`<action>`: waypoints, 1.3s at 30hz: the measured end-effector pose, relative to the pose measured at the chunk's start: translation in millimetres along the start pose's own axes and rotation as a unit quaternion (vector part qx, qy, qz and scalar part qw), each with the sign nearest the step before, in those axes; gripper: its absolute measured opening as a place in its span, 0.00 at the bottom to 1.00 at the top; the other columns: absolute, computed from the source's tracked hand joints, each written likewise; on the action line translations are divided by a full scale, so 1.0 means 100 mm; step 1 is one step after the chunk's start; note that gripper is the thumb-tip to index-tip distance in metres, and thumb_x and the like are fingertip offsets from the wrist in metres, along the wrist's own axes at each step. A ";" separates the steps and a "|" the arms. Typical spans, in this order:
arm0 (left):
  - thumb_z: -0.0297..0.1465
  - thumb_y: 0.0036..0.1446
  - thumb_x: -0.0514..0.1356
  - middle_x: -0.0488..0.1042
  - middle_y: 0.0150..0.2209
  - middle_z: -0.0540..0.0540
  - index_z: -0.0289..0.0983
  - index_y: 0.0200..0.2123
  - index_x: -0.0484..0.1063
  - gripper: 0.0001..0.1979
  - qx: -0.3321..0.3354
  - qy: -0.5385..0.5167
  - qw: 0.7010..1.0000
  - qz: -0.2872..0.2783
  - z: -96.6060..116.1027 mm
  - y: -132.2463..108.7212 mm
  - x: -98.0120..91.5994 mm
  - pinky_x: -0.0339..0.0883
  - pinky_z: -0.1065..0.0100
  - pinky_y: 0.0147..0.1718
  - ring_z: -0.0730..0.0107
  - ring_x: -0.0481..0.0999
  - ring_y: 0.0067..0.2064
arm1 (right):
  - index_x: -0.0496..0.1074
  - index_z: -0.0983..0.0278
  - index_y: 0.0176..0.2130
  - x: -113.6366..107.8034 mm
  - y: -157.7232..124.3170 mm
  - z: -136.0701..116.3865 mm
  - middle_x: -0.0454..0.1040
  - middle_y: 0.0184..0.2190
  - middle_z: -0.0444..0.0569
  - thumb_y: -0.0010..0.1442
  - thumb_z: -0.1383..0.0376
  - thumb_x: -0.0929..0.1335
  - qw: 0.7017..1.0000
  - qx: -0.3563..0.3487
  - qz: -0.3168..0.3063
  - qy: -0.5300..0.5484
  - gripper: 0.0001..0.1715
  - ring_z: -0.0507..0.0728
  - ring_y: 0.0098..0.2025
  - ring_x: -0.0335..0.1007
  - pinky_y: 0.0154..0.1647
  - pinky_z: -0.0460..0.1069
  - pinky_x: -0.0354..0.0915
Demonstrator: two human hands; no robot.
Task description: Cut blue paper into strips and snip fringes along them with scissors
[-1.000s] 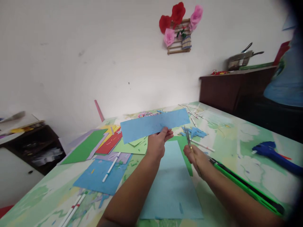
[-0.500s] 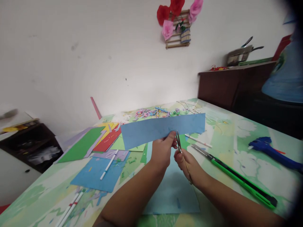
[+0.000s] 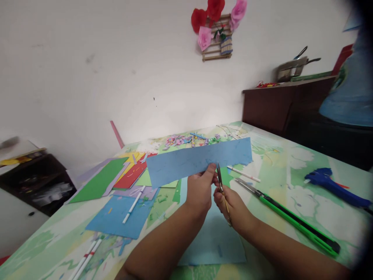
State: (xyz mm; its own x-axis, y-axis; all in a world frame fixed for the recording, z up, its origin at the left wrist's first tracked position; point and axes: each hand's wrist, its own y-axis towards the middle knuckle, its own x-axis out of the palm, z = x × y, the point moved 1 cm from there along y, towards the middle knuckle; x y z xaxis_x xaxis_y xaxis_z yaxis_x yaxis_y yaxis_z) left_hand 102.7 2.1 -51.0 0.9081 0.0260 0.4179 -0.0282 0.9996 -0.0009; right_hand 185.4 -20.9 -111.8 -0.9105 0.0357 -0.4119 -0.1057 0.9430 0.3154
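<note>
My left hand [image 3: 199, 190] is closed on the lower edge of a long strip of blue paper [image 3: 180, 161], its thumb on the near face. The strip is held up above the table, nearly level. Scissors [image 3: 222, 190] are gripped in my right hand [image 3: 231, 204], blades pointing up at the strip's lower edge beside my left thumb. The blades look almost closed; whether they bite into the paper I cannot tell. Beneath both hands lies a light blue sheet [image 3: 214, 241] with a small blue scrap on it.
A green utility knife [image 3: 297, 217] with its blade out lies to the right, and a blue glue gun [image 3: 335, 186] beyond it. Coloured sheets [image 3: 99, 181], white sticks [image 3: 134, 204] and paper scraps cover the left. A dark cabinet [image 3: 268, 107] stands at the back right.
The strip's left end has dipped slightly, and the scissors have turned a little more upright. Both hands keep their hold; the whole view has shifted slightly.
</note>
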 end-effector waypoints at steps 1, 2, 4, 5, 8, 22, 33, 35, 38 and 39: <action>0.35 0.41 0.62 0.63 0.13 0.52 0.31 0.14 0.66 0.14 -0.001 -0.003 1.000 0.001 0.01 0.00 0.00 0.57 0.75 0.17 0.80 0.62 0.16 | 0.55 0.62 0.27 0.00 0.00 0.01 0.59 0.19 0.44 0.56 0.47 0.53 1.000 0.000 -0.002 -0.007 0.23 0.52 0.22 0.55 0.20 0.46 0.53; 0.34 0.41 0.62 0.63 0.13 0.52 0.31 0.14 0.66 0.13 -0.003 -0.006 1.000 0.001 0.01 -0.01 0.00 0.57 0.75 0.17 0.80 0.62 0.16 | 0.55 0.62 0.26 0.01 0.00 0.01 0.59 0.19 0.43 0.56 0.47 0.53 1.000 0.001 -0.003 -0.012 0.22 0.52 0.22 0.55 0.20 0.46 0.53; 0.34 0.41 0.62 0.63 0.13 0.52 0.31 0.14 0.66 0.13 -0.004 -0.009 1.000 -0.001 0.01 -0.02 0.00 0.57 0.75 0.17 0.80 0.62 0.16 | 0.55 0.62 0.26 0.01 0.00 0.01 0.59 0.18 0.43 0.56 0.48 0.53 1.000 0.003 -0.004 -0.016 0.22 0.52 0.21 0.55 0.20 0.46 0.53; 0.34 0.41 0.62 0.63 0.13 0.52 0.31 0.14 0.66 0.13 -0.002 -0.009 1.000 -0.002 0.01 -0.02 0.00 0.57 0.74 0.17 0.80 0.62 0.16 | 0.55 0.62 0.26 0.01 0.00 0.01 0.59 0.18 0.43 0.56 0.48 0.53 1.000 0.004 -0.004 -0.017 0.22 0.52 0.21 0.55 0.20 0.46 0.53; 0.34 0.41 0.62 0.63 0.13 0.52 0.30 0.14 0.66 0.14 0.006 0.000 1.000 -0.002 0.01 -0.03 0.00 0.58 0.74 0.18 0.80 0.63 0.16 | 0.54 0.62 0.26 0.01 -0.01 0.00 0.59 0.17 0.42 0.56 0.49 0.53 1.000 0.008 -0.007 -0.015 0.20 0.51 0.20 0.54 0.19 0.46 0.53; 0.36 0.40 0.62 0.63 0.13 0.52 0.31 0.14 0.65 0.15 -0.006 0.021 1.000 0.004 -0.01 -0.02 -0.01 0.57 0.73 0.18 0.80 0.62 0.17 | 0.56 0.62 0.25 -0.03 0.02 -0.01 0.65 0.19 0.47 0.55 0.51 0.54 0.997 -0.011 0.016 -0.074 0.19 0.53 0.21 0.59 0.22 0.48 0.55; 0.37 0.41 0.62 0.63 0.13 0.52 0.31 0.13 0.65 0.16 0.003 0.020 1.000 -0.020 -0.02 -0.01 -0.02 0.56 0.74 0.18 0.80 0.62 0.17 | 0.56 0.61 0.22 -0.04 0.04 0.03 0.63 0.13 0.42 0.54 0.49 0.55 1.000 0.014 -0.002 -0.027 0.21 0.51 0.16 0.59 0.17 0.46 0.56; 0.37 0.40 0.62 0.63 0.13 0.52 0.31 0.13 0.65 0.16 0.001 0.014 1.000 -0.022 -0.03 -0.01 -0.02 0.56 0.74 0.18 0.80 0.62 0.17 | 0.57 0.61 0.22 -0.05 0.03 0.02 0.62 0.13 0.42 0.54 0.49 0.56 1.000 0.025 -0.005 -0.016 0.21 0.51 0.15 0.59 0.17 0.46 0.56; 0.36 0.40 0.62 0.63 0.13 0.52 0.31 0.14 0.65 0.15 0.013 -0.003 1.000 -0.024 0.00 -0.01 -0.01 0.57 0.74 0.19 0.80 0.62 0.18 | 0.57 0.62 0.22 -0.03 0.01 0.02 0.62 0.13 0.41 0.54 0.50 0.57 0.999 0.039 -0.011 0.010 0.20 0.50 0.15 0.58 0.16 0.45 0.55; 0.35 0.40 0.62 0.63 0.13 0.52 0.31 0.14 0.66 0.14 0.023 -0.013 0.999 -0.021 0.02 0.00 -0.01 0.57 0.73 0.19 0.80 0.63 0.18 | 0.58 0.62 0.22 -0.03 0.01 0.03 0.62 0.14 0.41 0.54 0.50 0.57 0.999 0.035 -0.014 0.014 0.20 0.50 0.16 0.58 0.17 0.45 0.55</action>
State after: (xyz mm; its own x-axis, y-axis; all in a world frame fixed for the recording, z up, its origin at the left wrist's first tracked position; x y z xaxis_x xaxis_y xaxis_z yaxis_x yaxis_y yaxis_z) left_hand 101.2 2.2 -49.6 0.8976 -0.0170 0.4405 -0.0099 0.9982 0.0587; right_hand 189.7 -19.1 -113.0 -0.9188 0.0008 -0.3948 -0.1035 0.9645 0.2429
